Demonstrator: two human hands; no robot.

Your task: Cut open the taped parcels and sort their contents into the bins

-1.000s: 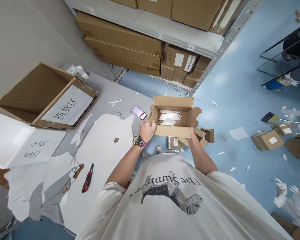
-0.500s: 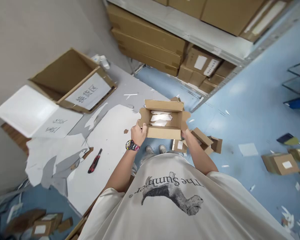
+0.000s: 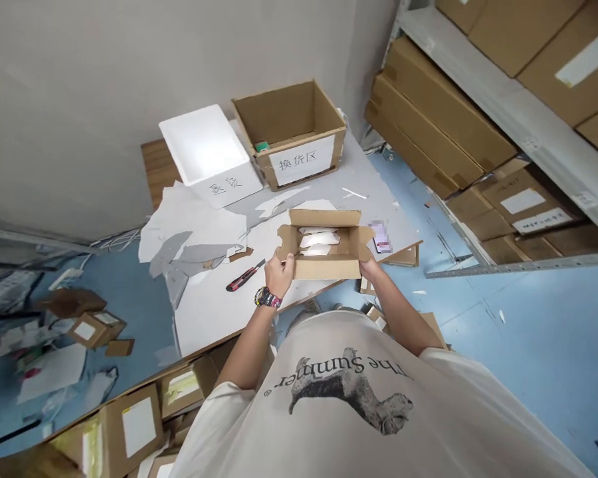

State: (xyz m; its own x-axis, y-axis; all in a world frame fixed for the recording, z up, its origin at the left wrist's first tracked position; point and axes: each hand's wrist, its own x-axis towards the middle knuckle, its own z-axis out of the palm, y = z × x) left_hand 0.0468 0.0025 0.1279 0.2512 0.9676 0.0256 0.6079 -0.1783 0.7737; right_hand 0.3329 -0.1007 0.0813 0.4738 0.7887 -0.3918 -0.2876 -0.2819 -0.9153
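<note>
A small cardboard box point(image 3: 326, 269) with its flaps spread open is held level in front of my body. White paper scraps point(image 3: 319, 240) lie inside it. My left hand point(image 3: 279, 273), below a patterned wristwatch point(image 3: 268, 297), grips the box's left front corner with the thumb over the edge. At the right front corner, my right hand point(image 3: 370, 268) is closed on the box, its fingers mostly hidden underneath. A red and black utility knife point(image 3: 245, 275) lies on the table just left of my left hand. Right of the box, a phone point(image 3: 380, 237) rests on the table.
On the table point(image 3: 204, 325) stand a large cardboard box point(image 3: 336, 143) with a handwritten label and a white foam box point(image 3: 229, 186). Torn white sheets point(image 3: 194, 222) cover the table's left part. Shelving point(image 3: 483, 83) with cartons rises at right. More boxes point(image 3: 132, 425) sit at lower left.
My view has turned left, so the table and its boxes now appear further right. The cardboard box stays in both hands and is now over the table's front edge.
</note>
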